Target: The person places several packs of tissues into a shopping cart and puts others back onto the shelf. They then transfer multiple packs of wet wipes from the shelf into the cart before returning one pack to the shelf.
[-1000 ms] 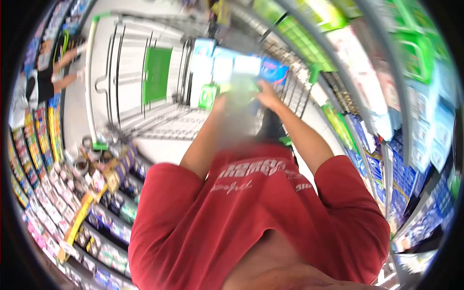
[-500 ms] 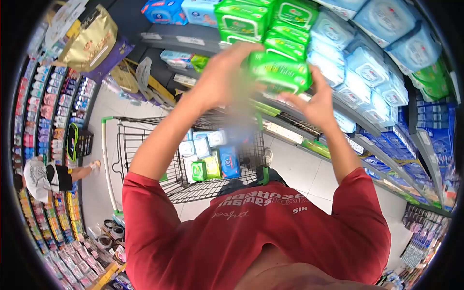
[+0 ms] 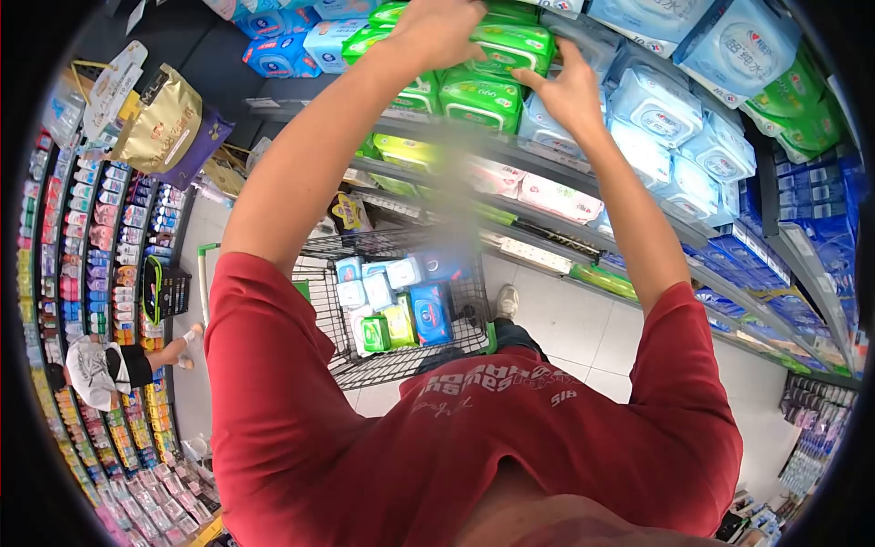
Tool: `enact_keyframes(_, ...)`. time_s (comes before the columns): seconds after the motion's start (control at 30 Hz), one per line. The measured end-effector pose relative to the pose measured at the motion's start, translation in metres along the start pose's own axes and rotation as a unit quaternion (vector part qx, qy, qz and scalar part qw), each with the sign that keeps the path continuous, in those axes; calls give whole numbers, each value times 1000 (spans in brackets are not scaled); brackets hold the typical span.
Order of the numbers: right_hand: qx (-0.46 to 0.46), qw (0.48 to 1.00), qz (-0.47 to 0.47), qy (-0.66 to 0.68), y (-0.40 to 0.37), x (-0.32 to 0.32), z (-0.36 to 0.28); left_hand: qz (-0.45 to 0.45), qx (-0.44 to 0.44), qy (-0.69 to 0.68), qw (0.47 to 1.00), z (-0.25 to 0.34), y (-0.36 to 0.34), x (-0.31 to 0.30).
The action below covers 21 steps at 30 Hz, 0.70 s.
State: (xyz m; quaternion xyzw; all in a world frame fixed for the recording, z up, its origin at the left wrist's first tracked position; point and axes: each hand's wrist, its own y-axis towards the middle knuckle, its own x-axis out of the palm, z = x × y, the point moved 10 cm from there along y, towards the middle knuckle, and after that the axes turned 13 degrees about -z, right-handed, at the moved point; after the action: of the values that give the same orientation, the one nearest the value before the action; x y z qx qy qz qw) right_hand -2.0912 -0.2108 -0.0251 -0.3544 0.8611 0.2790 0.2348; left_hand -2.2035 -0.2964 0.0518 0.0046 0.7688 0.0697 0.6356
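A green pack of wet wipes (image 3: 512, 47) lies on top of the stacked green packs (image 3: 480, 105) on the shelf. My right hand (image 3: 569, 89) grips its right end, the thumb along the front and the fingers at the far side. At its left end is my left hand (image 3: 439, 35), fingers bent over the pack and partly cut off by the upper edge of the view. Light blue wipe packs (image 3: 658, 114) stand just right of my right hand.
A wire shopping cart (image 3: 365, 372) below my arms holds several packs, among them a blue pack (image 3: 430, 313). Blue packs (image 3: 281, 56) sit left on the shelf. A hanging gold bag (image 3: 162, 118) juts out at left. Another person (image 3: 100, 372) is by the far-left shelves.
Both hands have moved up and away from me with the green pack, from in front of the shelf onto the stack. My view has shifted slightly.
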Motion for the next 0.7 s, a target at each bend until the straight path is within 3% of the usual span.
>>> enact_keyframes(0.17, -2, 999, 0, -33, 2, 3, 0, -3, -44, -12, 999, -2, -7, 3)
enact_keyframes(0.27, -14, 999, -6, -38, 5, 5, -6, 77, -19, -32, 996, 4, -25, -4)
enact_keyframes(0.33, -9, 997, -9, -70, 9, 4, -5, 247, 54, -34, 967, 18, -61, -30)
enact_keyframes(0.4, 5, 992, -20, -126, 9, 8, -5, 276, 42, -76, 957, 18, -97, -40)
enact_keyframes(0.43, 9, 990, 2, -138, 2, 3, -7, 303, 29, -114, 946, 11, -120, -43)
enact_keyframes(0.47, -44, 978, 76, -190, -7, -2, -13, 297, 17, -118, 947, 5, -139, -35)
enact_keyframes(0.5, -149, 951, 169, -213, -37, -14, -38, 336, -56, -148, 929, -16, -195, -15)
enact_keyframes(0.57, -148, 961, 187, -141, -60, -18, -48, 380, -189, -209, 881, -45, -271, 20)
enact_keyframes(0.67, -197, 969, 114, -93, -99, 21, -85, 337, -326, -279, 838, -83, -389, 141)
enact_keyframes(0.7, -178, 979, 48, -82, -108, 49, -85, 276, -415, -318, 806, -84, -433, 188)
